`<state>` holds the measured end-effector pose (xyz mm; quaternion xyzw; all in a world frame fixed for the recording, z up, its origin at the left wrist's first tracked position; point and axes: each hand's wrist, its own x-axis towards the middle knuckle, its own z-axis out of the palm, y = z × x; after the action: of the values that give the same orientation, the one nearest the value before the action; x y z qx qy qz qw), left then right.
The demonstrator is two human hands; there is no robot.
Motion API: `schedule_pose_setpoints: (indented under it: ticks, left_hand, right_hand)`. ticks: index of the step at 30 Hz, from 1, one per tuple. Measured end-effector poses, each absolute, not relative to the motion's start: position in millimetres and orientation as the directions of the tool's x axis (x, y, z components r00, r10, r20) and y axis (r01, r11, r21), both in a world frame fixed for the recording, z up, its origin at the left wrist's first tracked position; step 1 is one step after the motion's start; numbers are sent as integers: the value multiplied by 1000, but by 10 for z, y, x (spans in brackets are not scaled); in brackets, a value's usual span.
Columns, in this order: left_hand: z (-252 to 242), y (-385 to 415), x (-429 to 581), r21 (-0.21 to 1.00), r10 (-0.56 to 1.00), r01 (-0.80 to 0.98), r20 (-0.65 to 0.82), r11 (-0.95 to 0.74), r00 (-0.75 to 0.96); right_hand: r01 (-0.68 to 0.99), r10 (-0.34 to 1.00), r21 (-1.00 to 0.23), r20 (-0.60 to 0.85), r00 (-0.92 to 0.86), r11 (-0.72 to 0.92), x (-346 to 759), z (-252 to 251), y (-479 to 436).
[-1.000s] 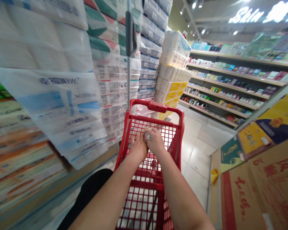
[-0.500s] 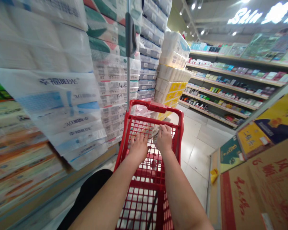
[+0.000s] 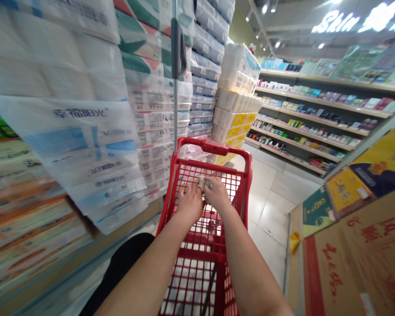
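Observation:
A red plastic shopping basket (image 3: pixel 247 175) with mesh walls stands tilted before me, a grey pull handle (image 3: pixel 177 50) rising on a metal rod at its far left. My right hand (image 3: pixel 216 193) is closed on a crumpled whitish cloth (image 3: pixel 202 182), against the mesh panel inside the far rim. Just left of it, my left hand (image 3: pixel 191 204) lies on the same mesh with its fingers extended, close to the cloth. The fingertips of the right hand are partly hidden by the cloth.
Stacked packs of tissue paper (image 3: pixel 95 131) rise close on the left, with more paper packs (image 3: pixel 237 101) beyond the basket. Cardboard boxes (image 3: pixel 358 259) stand on the right. Shelves of small products (image 3: pixel 316 109) line the back, past a tiled floor (image 3: pixel 266 188).
My right hand has moved left across the mesh with the cloth, up to my left hand. The left hand and the basket have stayed nearly still.

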<state>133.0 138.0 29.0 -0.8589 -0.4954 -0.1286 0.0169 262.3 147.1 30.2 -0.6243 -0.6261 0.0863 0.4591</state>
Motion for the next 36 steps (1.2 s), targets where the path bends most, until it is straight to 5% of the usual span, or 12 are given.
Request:
schedule_pose_setpoints:
  ticks: [13, 21, 26, 36]
  left_hand:
    - [345, 1352, 1337, 178, 874, 865, 234, -469, 426]
    - [413, 1359, 1282, 157, 859, 847, 169, -507, 483]
    - [399, 1387, 1271, 164, 851, 838, 182, -520, 493]
    - [285, 1461, 1165, 188, 830, 811, 191, -554, 523]
  right_hand:
    - [714, 909, -672, 398, 125, 196, 2582, 401, 1394]
    - [657, 984, -747, 174, 45, 102, 2533, 497, 1225]
    - [810, 939, -562, 340, 39, 170, 2432, 353, 1146]
    - [803, 751, -592, 499, 433, -70, 2529, 272, 779]
